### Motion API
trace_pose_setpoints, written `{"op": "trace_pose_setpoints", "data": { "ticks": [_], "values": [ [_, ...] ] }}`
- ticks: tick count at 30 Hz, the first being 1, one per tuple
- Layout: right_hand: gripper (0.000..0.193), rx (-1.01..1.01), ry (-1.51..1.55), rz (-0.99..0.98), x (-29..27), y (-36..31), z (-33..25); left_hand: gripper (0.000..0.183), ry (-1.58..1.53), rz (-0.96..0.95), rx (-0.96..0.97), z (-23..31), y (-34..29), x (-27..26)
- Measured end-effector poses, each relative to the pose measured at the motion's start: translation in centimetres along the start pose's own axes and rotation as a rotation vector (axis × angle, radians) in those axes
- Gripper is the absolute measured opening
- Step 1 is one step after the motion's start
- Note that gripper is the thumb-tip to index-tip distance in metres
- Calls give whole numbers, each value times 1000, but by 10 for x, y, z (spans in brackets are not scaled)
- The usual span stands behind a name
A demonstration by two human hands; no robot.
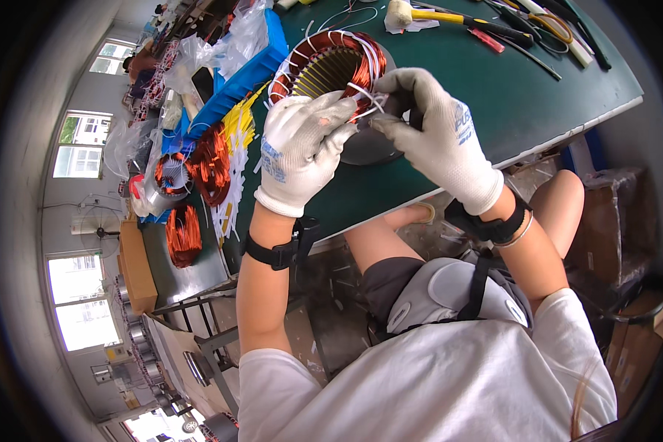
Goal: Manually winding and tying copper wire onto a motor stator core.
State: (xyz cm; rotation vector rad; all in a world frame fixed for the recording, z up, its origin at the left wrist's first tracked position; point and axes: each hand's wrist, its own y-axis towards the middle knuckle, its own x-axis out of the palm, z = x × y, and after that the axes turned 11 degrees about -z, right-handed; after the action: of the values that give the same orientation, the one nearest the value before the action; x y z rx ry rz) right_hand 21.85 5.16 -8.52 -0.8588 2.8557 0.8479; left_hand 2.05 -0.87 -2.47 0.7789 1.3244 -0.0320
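Observation:
A motor stator (328,70) stands on the green bench, with copper windings around its ribbed bore and white lacing on its rim. At its near rim, my gloved left hand (306,147) closes its fingertips around a white cord (367,102). My gloved right hand (442,140) faces it from the right, thumb and index finger pinched on the same cord. Loops of the cord cross in the gap between the two hands. The fingers partly cover the near windings, so exactly where the cord enters the coil is hidden.
Left of the stator lie copper coil bundles (212,166), yellow strips (237,121) and a blue bin (247,70) with plastic bags. A mallet (457,18), a red-handled tool (486,40) and other hand tools lie at the far right. The bench edge (567,132) runs close to my knees.

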Motion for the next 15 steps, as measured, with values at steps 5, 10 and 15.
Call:
{"op": "trace_pose_setpoints", "data": {
  "ticks": [5, 10, 15],
  "values": [
    [18, 349, 22, -284, -8, -29, -46, 29, 0, 27, 14, 0, 1, 2],
    [25, 96, 669, -496, -24, 19, -63, 26, 48, 94, 38, 2, 2, 9],
    [31, 376, 1347, -288, -9, -4, -39, 9, -61, 152, -13, 2, 1, 13]
  ]
}}
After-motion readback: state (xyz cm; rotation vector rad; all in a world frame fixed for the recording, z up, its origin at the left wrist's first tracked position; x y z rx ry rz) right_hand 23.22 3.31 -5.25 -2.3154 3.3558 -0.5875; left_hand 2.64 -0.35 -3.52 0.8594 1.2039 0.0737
